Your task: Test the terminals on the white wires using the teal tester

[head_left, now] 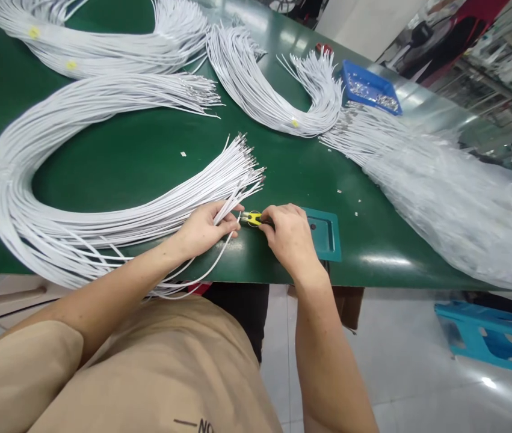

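My left hand [210, 225] pinches a few white cables [231, 204] close to their ends. Behind and beside it a thick bundle of white cables [147, 201] curves in a wide U across the table. From my left hand, loose cable loops hang over the near table edge. My right hand [288, 231] is closed around a small yellow-handled hand tool [252, 218]. The tool's metal tip points left and reaches the cable at my left fingertips; its exact kind and whether it grips the cable are too small to tell.
A teal tray [331, 237] lies right of my right hand. Further back are another white cable bundle [278, 111], a blue bin of small metal parts [368, 90] and a plastic-wrapped cable bundle [454, 186]. A blue stool [494, 337] stands on the floor at right.
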`<state>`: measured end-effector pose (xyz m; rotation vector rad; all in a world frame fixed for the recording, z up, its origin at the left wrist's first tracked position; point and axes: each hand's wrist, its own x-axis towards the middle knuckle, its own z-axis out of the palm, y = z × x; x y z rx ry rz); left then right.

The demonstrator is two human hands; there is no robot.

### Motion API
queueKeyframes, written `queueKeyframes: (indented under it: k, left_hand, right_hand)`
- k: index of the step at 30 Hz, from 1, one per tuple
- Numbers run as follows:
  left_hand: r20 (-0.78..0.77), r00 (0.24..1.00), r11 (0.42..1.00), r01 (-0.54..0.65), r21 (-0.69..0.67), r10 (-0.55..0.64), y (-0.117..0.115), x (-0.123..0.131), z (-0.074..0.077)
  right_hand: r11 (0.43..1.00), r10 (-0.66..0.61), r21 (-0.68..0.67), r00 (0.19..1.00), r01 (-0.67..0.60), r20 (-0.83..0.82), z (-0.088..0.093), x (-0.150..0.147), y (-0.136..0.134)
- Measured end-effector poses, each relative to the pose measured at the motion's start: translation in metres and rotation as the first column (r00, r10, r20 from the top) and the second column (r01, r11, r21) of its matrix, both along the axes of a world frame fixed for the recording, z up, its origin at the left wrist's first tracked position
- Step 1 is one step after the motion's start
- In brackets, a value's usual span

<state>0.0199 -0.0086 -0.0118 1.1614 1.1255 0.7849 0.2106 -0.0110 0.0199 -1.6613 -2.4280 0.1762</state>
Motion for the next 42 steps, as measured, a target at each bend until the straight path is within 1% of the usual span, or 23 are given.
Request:
queueKeyframes:
  k: [3, 8, 13, 17, 20, 23, 25, 28, 33, 35, 37, 38, 40, 42]
  left_hand:
    - [-0.092, 0.996, 0.999, 0.002, 0.049, 0.003, 0.004, 0.003, -0.004]
    - [-0.188, 0.981, 0.996, -0.026, 0.086, 0.042, 0.009, 0.007, -0.012]
    - [-0.251, 0.966, 0.994, -0.034, 0.108, 0.060, 0.011, 0.010, -0.015]
    - [-0.289, 0.956, 0.994, -0.018, 0.111, 0.049, 0.011, 0.010, -0.018]
    - [-0.251, 0.967, 0.998, -0.021, 0.055, 0.034, 0.012, 0.009, -0.021]
    - [-0.188, 0.982, 0.999, -0.037, -0.013, 0.034, 0.013, 0.009, -0.023]
    - [-0.150, 0.988, 0.998, -0.047, -0.033, 0.042, 0.013, 0.008, -0.023]
    - [-0.116, 0.992, 0.999, -0.050, -0.020, 0.047, 0.013, 0.006, -0.019]
    - [-0.077, 0.996, 0.997, -0.046, 0.056, 0.051, 0.010, -0.004, -0.011]
    - [-0.055, 0.996, 0.992, -0.056, 0.114, 0.063, 0.008, -0.009, -0.007]
    - [-0.027, 0.996, 0.986, -0.078, 0.150, 0.083, 0.005, -0.013, -0.004]
    - [-0.004, 0.996, 0.986, -0.086, 0.142, 0.088, 0.003, -0.015, -0.002]
    - [0.060, 0.995, 0.993, -0.084, 0.078, 0.080, 0.000, -0.019, 0.002]
    - [0.097, 0.994, 0.998, -0.058, 0.012, 0.056, -0.004, -0.022, 0.006]
  right_hand:
    - [1.000, 0.021, 0.016, 1.000, -0.021, 0.011, -0.001, 0.001, 0.000]
    - [0.998, 0.030, 0.059, 0.998, -0.033, 0.049, -0.004, 0.002, 0.001]
    - [0.997, 0.020, 0.071, 0.998, -0.024, 0.057, -0.008, 0.004, 0.004]
    - [0.999, 0.008, 0.044, 0.999, -0.010, 0.038, -0.007, 0.004, 0.003]
    - [0.998, -0.018, 0.060, 0.999, 0.021, -0.048, -0.003, 0.000, -0.003]
    - [0.987, -0.085, 0.123, 0.984, 0.104, -0.154, 0.001, -0.009, -0.012]
    - [0.980, -0.119, 0.136, 0.972, 0.148, -0.201, 0.003, -0.014, -0.018]
    - [0.979, -0.124, 0.132, 0.965, 0.157, -0.229, 0.002, -0.021, -0.023]
    - [0.973, -0.129, 0.147, 0.946, 0.179, -0.296, 0.000, -0.028, -0.026]
    - [0.980, -0.081, 0.147, 0.941, 0.136, -0.330, 0.000, -0.035, -0.031]
    - [0.990, 0.033, 0.141, 0.941, 0.016, -0.338, 0.000, -0.047, -0.039]
    - [0.989, 0.100, 0.136, 0.940, -0.058, -0.325, -0.001, -0.054, -0.043]
    - [0.976, 0.208, 0.120, 0.944, -0.182, -0.257, -0.003, -0.068, -0.053]
    - [0.967, 0.248, 0.098, 0.959, -0.235, -0.140, -0.007, -0.080, -0.063]
